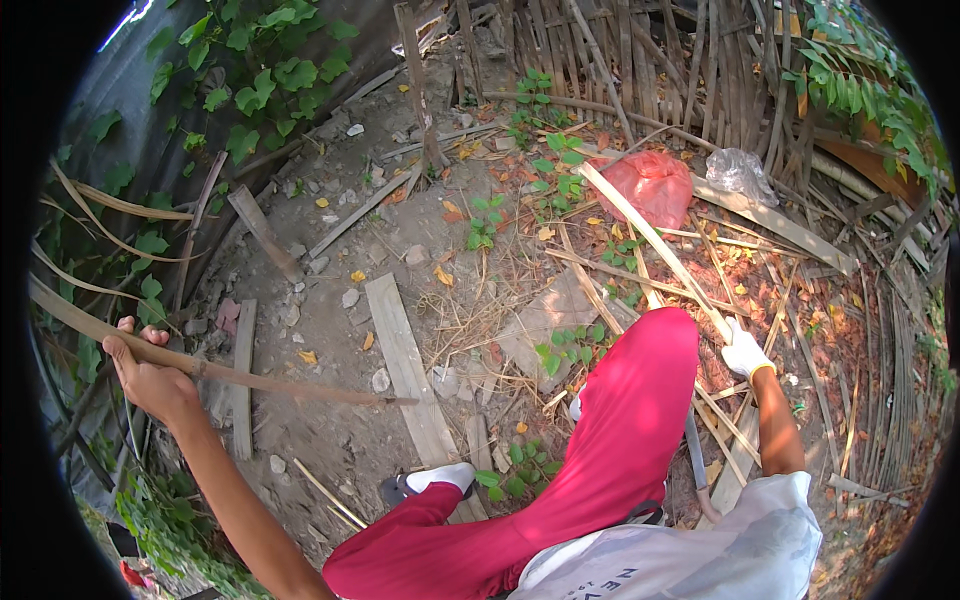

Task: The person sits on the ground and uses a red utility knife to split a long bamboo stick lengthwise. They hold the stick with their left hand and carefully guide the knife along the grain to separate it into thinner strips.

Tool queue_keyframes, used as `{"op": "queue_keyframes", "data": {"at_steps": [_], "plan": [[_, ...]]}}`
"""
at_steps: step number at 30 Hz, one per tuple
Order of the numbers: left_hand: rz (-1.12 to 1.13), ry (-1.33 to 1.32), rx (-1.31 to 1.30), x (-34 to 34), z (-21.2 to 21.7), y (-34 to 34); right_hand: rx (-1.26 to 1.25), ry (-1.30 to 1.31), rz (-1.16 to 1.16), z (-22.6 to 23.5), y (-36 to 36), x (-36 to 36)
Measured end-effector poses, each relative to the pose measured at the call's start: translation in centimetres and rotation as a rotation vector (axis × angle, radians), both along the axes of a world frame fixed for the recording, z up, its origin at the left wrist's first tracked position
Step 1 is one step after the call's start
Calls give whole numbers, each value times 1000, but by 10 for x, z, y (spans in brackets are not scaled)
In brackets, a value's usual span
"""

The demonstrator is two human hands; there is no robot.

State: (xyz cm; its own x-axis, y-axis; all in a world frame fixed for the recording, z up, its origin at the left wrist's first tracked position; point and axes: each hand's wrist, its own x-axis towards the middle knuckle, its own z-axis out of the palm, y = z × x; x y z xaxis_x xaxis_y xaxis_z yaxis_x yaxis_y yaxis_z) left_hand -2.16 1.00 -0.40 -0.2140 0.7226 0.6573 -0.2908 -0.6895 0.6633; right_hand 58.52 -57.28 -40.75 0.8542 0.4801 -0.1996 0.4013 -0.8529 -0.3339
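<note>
Head view. Looking down on bare grey-brown earth (330,440), outdoors.

Slightly below 9 o'clock: gripping with bare left hand (155,385) a long, tapering, tan-brown strip of bamboo-like wood (270,381), with thumb and curled fingers closed around it near the broader end. Running from 9 o'clock toward the centre, with narrow tip overlapping, in this view, a weathered, flat, grey wooden board (400,330). Cannot tell whether touching.

Slightly below 3 o'clock: gripping with right hand (745,355), inside a white glove (738,350) with a yellow-edged cuff, a long, straight, pale cream wooden strip (655,245). Closed fist-like about the lower end. Slanting from there up to 1 o'clock, across the left edge of a crumpled, translucent red plastic bag (655,190) at 2 o'clock. Cannot tell contact here either.

Surroundings, same view. Just beyond the red bag, 2 o'clock: a crumpled clear plastic bag (738,175). Near the rim, 1 o'clock: a fence of upright grey-brown sticks (650,80). Between 10 and 11 o'clock: a broad-leaved green vine (270,95) against dark grey sheeting (370,50). Toward 9:30: thin, curving, pale strips (130,207). At 4 o'clock: a bent leg in crimson trousers (630,400). Between 6 and 7 o'clock: a foot in white sock and dark sandal (440,477).
</note>
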Motion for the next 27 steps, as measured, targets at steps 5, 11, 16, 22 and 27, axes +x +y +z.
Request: {"op": "queue_keyframes", "data": {"at_steps": [5, 11, 16, 22, 27], "plan": [[65, -121, 119, -49, 58, -1, -243, 252, -11, 30, 33, -13], [65, -423, -159, 20, 11, 25, -309, 114, -8, 58, 25, -5], [57, -567, -558, 107, -92, 31, 116, -166, 119, 109, 11, -1], [-118, -626, -877, 192, -249, 42, 289, -411, -20, 191, 4, -23], [-287, -632, -1123, 308, -320, -3, 144, -512, -124, 260, 53, -77]]}}
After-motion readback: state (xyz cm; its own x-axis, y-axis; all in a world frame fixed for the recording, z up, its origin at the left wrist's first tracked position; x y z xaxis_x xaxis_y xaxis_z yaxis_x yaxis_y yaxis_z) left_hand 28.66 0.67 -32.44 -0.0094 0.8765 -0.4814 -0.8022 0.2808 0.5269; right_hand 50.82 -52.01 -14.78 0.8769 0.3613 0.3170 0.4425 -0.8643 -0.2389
